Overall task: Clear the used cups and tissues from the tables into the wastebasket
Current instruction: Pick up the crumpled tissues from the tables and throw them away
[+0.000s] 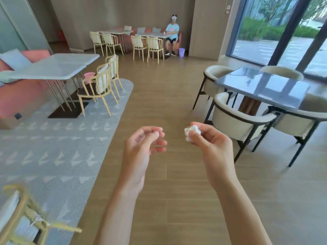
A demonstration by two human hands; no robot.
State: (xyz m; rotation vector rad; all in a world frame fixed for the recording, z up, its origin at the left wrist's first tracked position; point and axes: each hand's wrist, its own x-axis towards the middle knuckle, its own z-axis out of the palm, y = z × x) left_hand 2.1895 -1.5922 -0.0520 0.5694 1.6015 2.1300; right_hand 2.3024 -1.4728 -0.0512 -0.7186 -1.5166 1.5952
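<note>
Both hands are raised over the wooden floor in the middle of the view. My right hand [212,145] pinches a crumpled white tissue [192,132] between thumb and fingertips. Beside it, my left hand [141,147] has loosely curled fingers and nothing visible in it; it does not touch the tissue. A pink wastebasket [89,75] stands half hidden behind a yellow chair at the white table [53,68] on the left. Far back, a purple wastebasket [181,51] stands on the floor.
A dark glossy table [261,85] with cream armchairs [237,121] is on the right. Yellow chairs [99,87] and a grey patterned rug [53,147] lie to the left. A person [172,32] sits at the far tables. Another yellow chair [21,218] is at the bottom left.
</note>
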